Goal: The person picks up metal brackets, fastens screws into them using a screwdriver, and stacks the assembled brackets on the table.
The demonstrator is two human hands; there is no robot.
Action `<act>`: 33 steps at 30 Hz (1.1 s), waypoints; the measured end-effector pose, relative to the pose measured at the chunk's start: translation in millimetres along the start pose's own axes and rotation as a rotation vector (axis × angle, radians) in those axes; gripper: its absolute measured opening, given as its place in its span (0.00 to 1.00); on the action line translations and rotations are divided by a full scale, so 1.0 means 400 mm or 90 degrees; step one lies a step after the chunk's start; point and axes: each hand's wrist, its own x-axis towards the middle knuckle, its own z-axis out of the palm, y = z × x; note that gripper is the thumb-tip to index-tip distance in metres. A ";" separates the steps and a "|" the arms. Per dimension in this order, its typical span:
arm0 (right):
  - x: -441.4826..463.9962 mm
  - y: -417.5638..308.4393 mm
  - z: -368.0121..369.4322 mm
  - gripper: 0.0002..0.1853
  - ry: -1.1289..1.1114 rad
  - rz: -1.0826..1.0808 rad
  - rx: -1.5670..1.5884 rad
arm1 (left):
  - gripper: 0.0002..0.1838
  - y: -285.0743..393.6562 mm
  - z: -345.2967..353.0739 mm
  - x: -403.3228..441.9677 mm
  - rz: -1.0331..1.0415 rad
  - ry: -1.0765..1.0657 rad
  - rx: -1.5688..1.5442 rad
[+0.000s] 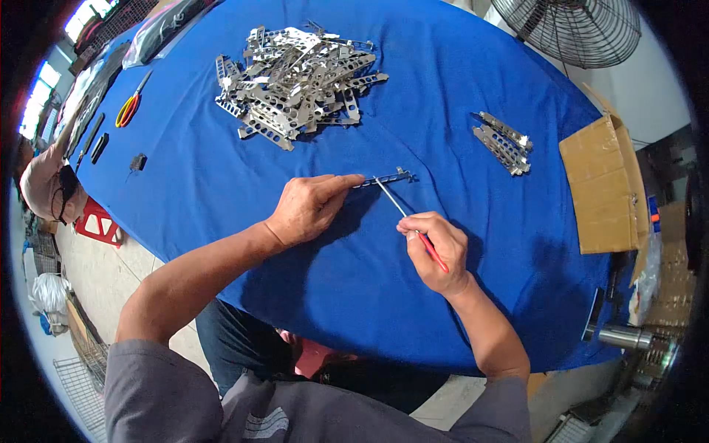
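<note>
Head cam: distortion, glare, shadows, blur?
Head view: fisheye look, dark rounded border; head view: windows at upper left blown out, bright glints on the metal pile; head view: arm shadows on the blue cloth; head view: left hand and right hand show no obvious motion blur.

Your shirt [325,413]: dark grey, faint purple cast, plain fabric, short sleeves. Your left sleeve [159,384] is wide and loose, hem line visible near its edge, ends around the elbow. Your right sleeve [495,417] is the same grey, partly cropped at the bottom. Pale print [266,424] on your shirt front, curved wavy stripes, wording can't be made out. Your trousers [236,340]: dark blue, denim-like, one leg clear, rest lost in shadow. Your left hand [309,209] and right hand [436,247] are bare, forearms too.
</note>
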 end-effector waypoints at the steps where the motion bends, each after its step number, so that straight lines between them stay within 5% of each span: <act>1: 0.000 0.001 0.000 0.06 0.001 -0.004 -0.003 | 0.16 -0.001 -0.001 0.000 0.000 -0.002 -0.001; 11: -0.005 -0.001 0.008 0.04 0.028 0.073 0.029 | 0.16 0.007 -0.011 0.001 -0.011 -0.024 -0.006; 33: -0.009 0.002 0.002 0.04 -0.007 0.010 0.007 | 0.16 0.005 -0.008 -0.001 -0.019 -0.022 -0.010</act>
